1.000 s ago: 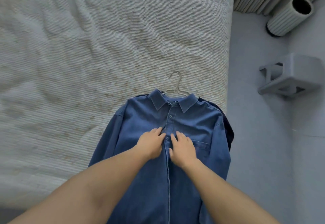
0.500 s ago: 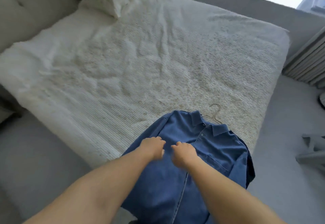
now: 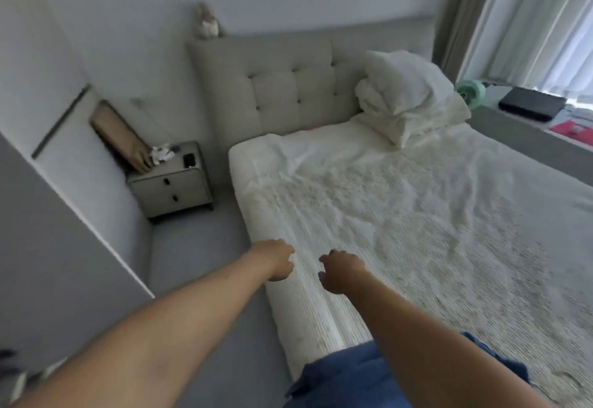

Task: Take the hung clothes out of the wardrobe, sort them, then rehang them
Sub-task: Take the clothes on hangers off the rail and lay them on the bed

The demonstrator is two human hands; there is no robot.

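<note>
The blue denim shirt [image 3: 340,375] lies on the near corner of the white bed [image 3: 417,221], mostly hidden under my right forearm; its hanger is out of sight. My left hand [image 3: 274,260] hovers over the bed's near edge, fingers loosely curled, holding nothing. My right hand [image 3: 340,271] hangs beside it above the bedspread, fingers loosely bent and apart, also holding nothing. Both hands are well past the shirt and do not touch it.
A grey nightstand [image 3: 171,183] with a box and tissues stands left of the tufted headboard [image 3: 288,90]. White pillows [image 3: 407,96] are piled at the bed's head. A grey wall panel [image 3: 64,231] rises at left. Curtains and a window ledge with a dark case [image 3: 531,107] lie at right.
Both hands have let go of the denim shirt and lifted off it. The view has swung left and up, from the shirt to the head of the bed and the nightstand.
</note>
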